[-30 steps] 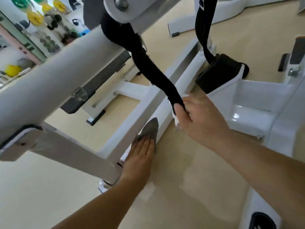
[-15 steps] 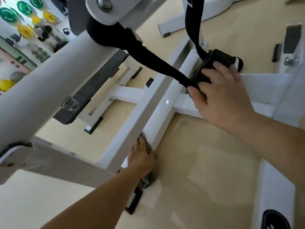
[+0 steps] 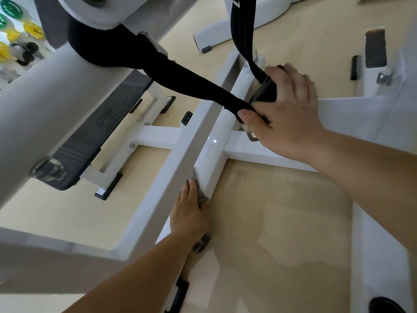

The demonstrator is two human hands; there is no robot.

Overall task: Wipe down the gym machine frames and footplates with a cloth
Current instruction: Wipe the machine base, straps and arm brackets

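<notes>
Head view looks down on a white frame (image 3: 180,154) running from lower left to upper right. Just below centre, the left grip (image 3: 189,213) lies flat, fingers straight and clenching nothing, pressing a grey cloth (image 3: 202,196) against the lower beam (image 3: 214,161). Right of centre, the right grip (image 3: 286,114) is clenched round the black strap (image 3: 191,83), thumb pinching it and fingers over its pad (image 3: 266,92), holding both off the beam.

The step in hand looks like a wipe along the beam towards the crossbar (image 3: 266,154). To do it well, press with the whole palm so the cloth does not bunch. Run one long pass up to the junction and work the cloth's edge into the seam where frame and beam meet. The strap should be held clear so the cloth can pass beneath. The footplate (image 3: 97,132), left of centre, lies well apart from the cloth.

Most of the cloth is under the palm, so its size and dampness cannot be told. The left forearm covers the beam's near end. The strap's upper ends are cut off at the top edge.
</notes>
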